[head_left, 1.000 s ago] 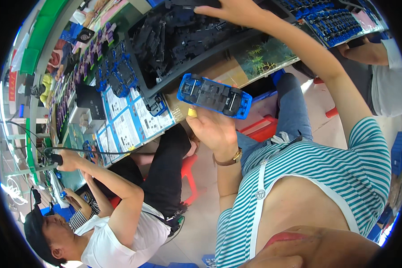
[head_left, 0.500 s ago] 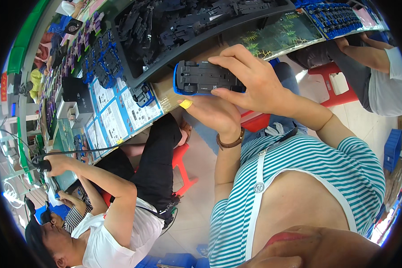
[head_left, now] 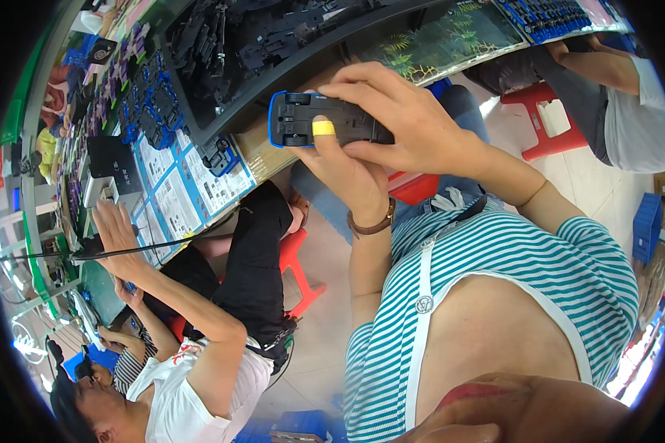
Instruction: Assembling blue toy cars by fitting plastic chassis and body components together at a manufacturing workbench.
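Observation:
A blue toy car body with a black underside [head_left: 303,122] is held up close in front of me, underside facing the camera. My left hand [head_left: 351,173] grips it from below, its thumb with a yellow fingertip cover pressed on the black base. My right hand [head_left: 403,122] lies over the car's right end, fingers wrapped across it. Both hands hover just off the front edge of the workbench [head_left: 262,159].
A black tray [head_left: 266,44] of dark plastic parts sits on the bench behind the car. Blue car bodies [head_left: 151,111] and printed sheets [head_left: 174,199] lie to the left. A person in white [head_left: 207,347] sits at left on a red stool [head_left: 297,266]; another person [head_left: 621,88] sits at right.
My right hand came down from the far bench onto the car and now covers its right end. The car has come closer, and my left thumb has moved onto its base.

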